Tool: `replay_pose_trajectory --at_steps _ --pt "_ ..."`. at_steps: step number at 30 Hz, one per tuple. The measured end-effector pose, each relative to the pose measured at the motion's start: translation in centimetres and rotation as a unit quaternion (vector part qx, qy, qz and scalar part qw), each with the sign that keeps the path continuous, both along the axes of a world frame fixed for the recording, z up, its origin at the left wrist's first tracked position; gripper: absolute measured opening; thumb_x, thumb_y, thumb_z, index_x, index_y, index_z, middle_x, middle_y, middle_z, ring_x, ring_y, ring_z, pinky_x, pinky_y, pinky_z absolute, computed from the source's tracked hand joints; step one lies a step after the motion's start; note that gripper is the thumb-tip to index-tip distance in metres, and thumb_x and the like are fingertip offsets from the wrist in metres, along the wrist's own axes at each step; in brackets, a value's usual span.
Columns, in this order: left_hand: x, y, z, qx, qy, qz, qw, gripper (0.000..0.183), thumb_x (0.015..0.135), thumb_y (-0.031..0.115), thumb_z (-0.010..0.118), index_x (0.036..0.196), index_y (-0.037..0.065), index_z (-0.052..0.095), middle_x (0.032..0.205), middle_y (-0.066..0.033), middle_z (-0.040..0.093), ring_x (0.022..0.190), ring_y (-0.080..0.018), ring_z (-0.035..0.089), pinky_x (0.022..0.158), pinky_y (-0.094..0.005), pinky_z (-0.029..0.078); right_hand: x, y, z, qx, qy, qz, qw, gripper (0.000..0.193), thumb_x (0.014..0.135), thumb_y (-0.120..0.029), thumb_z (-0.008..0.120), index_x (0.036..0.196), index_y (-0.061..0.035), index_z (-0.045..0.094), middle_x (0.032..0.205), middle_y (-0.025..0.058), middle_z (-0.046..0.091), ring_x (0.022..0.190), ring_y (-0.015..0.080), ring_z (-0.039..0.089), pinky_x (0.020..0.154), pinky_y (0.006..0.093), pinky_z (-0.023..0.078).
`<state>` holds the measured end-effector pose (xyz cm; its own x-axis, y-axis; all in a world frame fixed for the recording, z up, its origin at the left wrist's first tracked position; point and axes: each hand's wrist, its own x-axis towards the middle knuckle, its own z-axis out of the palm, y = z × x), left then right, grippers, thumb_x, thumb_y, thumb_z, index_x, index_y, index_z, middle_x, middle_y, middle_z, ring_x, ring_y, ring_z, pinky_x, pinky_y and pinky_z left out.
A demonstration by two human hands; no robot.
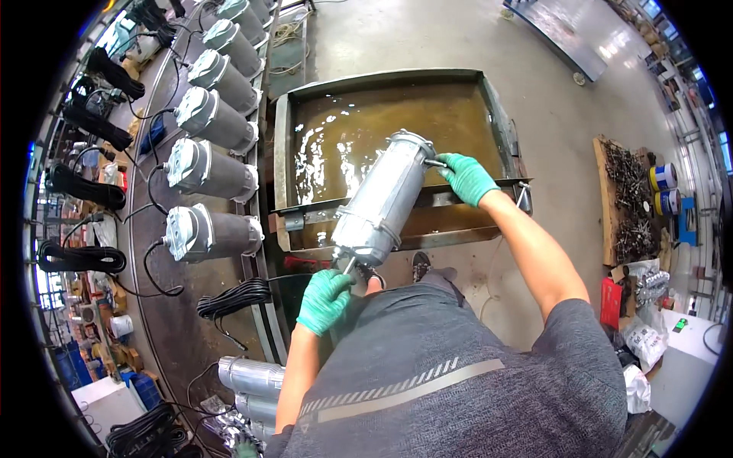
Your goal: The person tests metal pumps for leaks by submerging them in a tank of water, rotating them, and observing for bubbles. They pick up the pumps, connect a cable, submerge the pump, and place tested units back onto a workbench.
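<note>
A silvery cylindrical motor housing point(388, 187) lies tilted above a water-filled tank point(282, 141), its far end up and to the right. My left hand point(326, 300), in a green glove, is closed round a short metal rod point(350, 266) at the housing's near end. In a matching glove, my right hand point(468, 180) is closed on another short rod point(434, 162) sticking out beside the far end. Under the housing, a metal bar point(450, 200) spans the tank; whether the two touch is hard to tell. Murky brown water point(427, 114) shows around the housing.
Several similar motors point(214, 172) with cables line the bench point(145, 252) on the left. A coiled black cable point(233, 298) and bare metal cylinders point(248, 375) lie nearer me. To the right are a wooden pallet of metal parts point(630, 198) and blue-and-white tins point(663, 177).
</note>
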<state>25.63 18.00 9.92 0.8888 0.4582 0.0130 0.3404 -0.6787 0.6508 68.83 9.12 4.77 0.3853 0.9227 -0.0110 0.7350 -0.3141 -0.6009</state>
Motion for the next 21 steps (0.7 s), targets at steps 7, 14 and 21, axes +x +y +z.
replay_pose_trajectory --at_steps 7,14,21 --pt "0.2 1.5 0.5 0.053 -0.003 -0.040 0.998 0.023 0.081 0.007 0.068 0.103 0.009 0.068 0.096 -0.0143 0.065 0.092 -0.0385 0.059 0.085 -0.0479 0.048 -1.7 -1.7 -2.1 0.029 0.010 -0.058 0.998 0.032 0.098 -0.015 0.060 0.128 -0.0035 0.064 0.119 0.0236 0.068 0.110 0.0424 0.064 0.096 0.0486 0.052" --pt "0.5 4.8 1.5 -0.013 -0.051 0.020 0.998 0.023 0.082 0.001 0.059 0.104 0.005 0.065 0.094 -0.0167 0.064 0.091 -0.0315 0.065 0.085 -0.0408 0.051 -0.8 0.5 -0.8 0.056 0.018 -0.066 0.996 0.024 0.096 -0.021 0.064 0.116 -0.0100 0.071 0.109 0.0216 0.072 0.103 0.0416 0.068 0.089 0.0484 0.056" --pt "-1.0 12.6 4.3 -0.291 -0.088 0.131 0.944 0.017 0.090 0.007 0.049 0.098 0.006 0.063 0.084 0.0009 0.063 0.073 -0.0080 0.055 0.067 -0.0248 0.046 -2.7 4.5 12.5 -0.105 -0.116 0.011 0.988 0.029 0.089 -0.031 0.059 0.104 -0.0122 0.077 0.101 0.0189 0.074 0.095 0.0409 0.070 0.087 0.0488 0.057"
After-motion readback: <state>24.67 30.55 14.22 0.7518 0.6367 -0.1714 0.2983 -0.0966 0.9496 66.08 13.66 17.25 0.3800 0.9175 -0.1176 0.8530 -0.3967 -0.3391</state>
